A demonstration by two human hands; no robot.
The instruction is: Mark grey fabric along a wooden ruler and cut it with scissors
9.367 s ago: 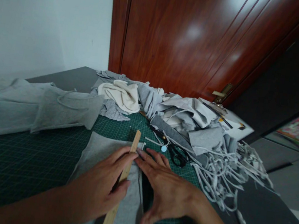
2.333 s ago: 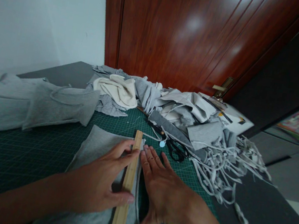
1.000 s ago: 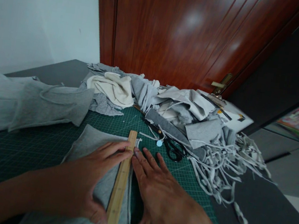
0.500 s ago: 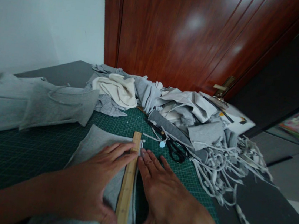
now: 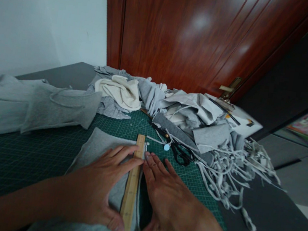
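Seeming stiff and light, the straight yellowish wooden ruler point(image 5: 130, 191) is best held by its edges; both hands point(image 5: 95, 188) point(image 5: 169, 199) are spread.

ruler point(image 5: 129, 195) tan | cloth point(image 5: 100, 146) lt gry | mat point(image 5: 14, 160) grn, grid prob. wht

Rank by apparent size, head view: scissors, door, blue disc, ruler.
Largest to smallest:
1. Door
2. Ruler (nearest the camera, runs out of frame)
3. Scissors
4. Blue disc
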